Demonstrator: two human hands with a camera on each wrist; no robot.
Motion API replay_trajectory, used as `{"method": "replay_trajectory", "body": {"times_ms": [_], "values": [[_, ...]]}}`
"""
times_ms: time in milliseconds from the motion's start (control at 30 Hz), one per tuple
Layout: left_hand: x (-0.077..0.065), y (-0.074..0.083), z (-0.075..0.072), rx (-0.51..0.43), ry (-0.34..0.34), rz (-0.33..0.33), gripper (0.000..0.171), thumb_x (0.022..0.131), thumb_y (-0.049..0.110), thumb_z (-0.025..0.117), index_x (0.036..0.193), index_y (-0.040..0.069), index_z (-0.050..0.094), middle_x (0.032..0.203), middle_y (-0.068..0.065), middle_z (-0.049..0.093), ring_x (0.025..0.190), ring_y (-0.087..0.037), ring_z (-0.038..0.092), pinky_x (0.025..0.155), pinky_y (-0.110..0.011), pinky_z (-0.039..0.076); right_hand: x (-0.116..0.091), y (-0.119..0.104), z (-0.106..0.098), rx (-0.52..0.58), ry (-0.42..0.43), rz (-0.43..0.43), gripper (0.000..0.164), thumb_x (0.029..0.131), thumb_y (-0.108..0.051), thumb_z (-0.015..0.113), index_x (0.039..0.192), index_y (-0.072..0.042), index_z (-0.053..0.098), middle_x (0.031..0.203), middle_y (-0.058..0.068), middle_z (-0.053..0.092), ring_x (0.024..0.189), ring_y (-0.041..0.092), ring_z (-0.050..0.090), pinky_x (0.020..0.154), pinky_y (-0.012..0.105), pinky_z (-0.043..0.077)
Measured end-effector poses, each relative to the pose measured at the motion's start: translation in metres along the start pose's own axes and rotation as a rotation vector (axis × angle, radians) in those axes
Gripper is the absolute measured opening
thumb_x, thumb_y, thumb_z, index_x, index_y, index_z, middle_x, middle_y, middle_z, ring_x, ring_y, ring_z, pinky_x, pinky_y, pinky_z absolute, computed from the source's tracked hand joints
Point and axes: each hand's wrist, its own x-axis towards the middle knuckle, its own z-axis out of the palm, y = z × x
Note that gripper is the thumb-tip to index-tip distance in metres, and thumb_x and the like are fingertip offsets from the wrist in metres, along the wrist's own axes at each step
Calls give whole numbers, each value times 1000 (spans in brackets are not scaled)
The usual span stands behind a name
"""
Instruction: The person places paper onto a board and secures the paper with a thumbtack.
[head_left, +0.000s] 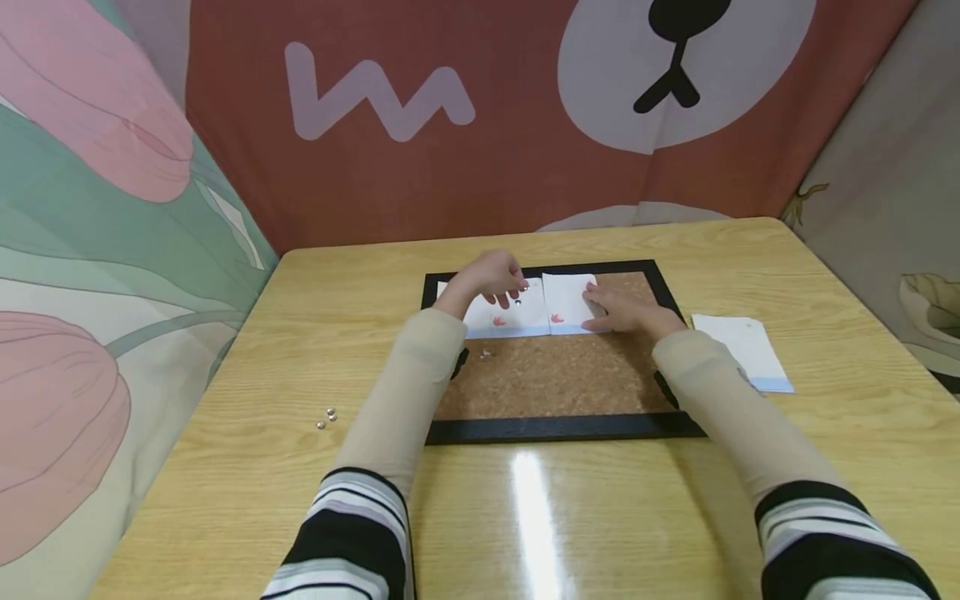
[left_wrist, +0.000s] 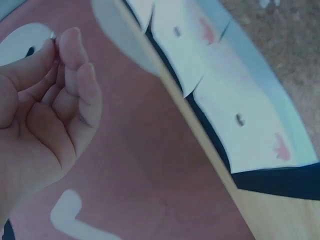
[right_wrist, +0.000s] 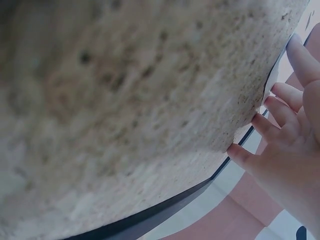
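Note:
My left hand [head_left: 489, 275] hangs over the cork board [head_left: 555, 379], pinching a small silver pin [left_wrist: 53, 35] between thumb and index finger. White cards with a blue lower band and a red print line the board's upper part. One card [head_left: 528, 319] lies under the left hand and bears a small silver pin [head_left: 517, 302]. Beside it on the right is another card [head_left: 564, 293]. My right hand [head_left: 626, 311] rests on that card's right side, fingers spread and fairly straight. In the right wrist view, its fingertips touch near the card edge.
The board has a black frame [head_left: 555, 429]. Loose pins [head_left: 485, 354] lie on the cork, and a few silver pins [head_left: 331, 413] on the wooden table [head_left: 255, 467] at left. More white card [head_left: 744, 350] lies right of the board. A red curtain [head_left: 450, 183] hangs behind.

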Motion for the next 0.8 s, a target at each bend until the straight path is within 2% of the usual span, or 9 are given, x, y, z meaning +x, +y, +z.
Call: {"method": "replay_trajectory", "body": {"times_ms": [167, 367, 467, 600, 800], "values": [[21, 0, 10, -135, -35, -67, 25, 92, 17, 51, 99, -4, 63, 96, -18, 63, 65, -19, 62, 68, -36, 49, 1, -1, -1, -4, -15, 16, 67, 89, -29, 54, 138, 5, 23, 145, 21, 11, 131, 37, 6, 102, 50, 6], [42, 5, 20, -281, -69, -119, 27, 91, 18, 51, 107, -3, 60, 86, -9, 62, 66, -18, 60, 69, -34, 49, 2, -1, -1, 12, -29, 20, 68, 89, -31, 54, 137, 5, 23, 144, 22, 11, 131, 38, 6, 102, 51, 6], [49, 9, 25, -304, -110, -154, 28, 91, 19, 51, 109, -1, 59, 82, -6, 60, 66, -16, 60, 67, -31, 48, 2, 0, -1, 7, -39, 11, 69, 89, -33, 54, 138, 5, 22, 144, 23, 10, 131, 38, 5, 101, 52, 6], [58, 12, 29, -308, -156, -155, 28, 91, 20, 51, 109, 0, 59, 80, -4, 59, 63, -13, 58, 63, -28, 48, 1, 1, -2, -16, -33, 2, 69, 90, -33, 53, 137, 6, 22, 144, 23, 10, 131, 38, 6, 101, 52, 6], [73, 15, 34, -371, -177, -175, 28, 92, 19, 49, 111, 1, 59, 76, -3, 57, 59, -12, 53, 56, -24, 44, -1, -1, -1, -30, -21, -20, 67, 90, -32, 53, 137, 6, 23, 143, 24, 12, 131, 39, 7, 101, 52, 6]]}}
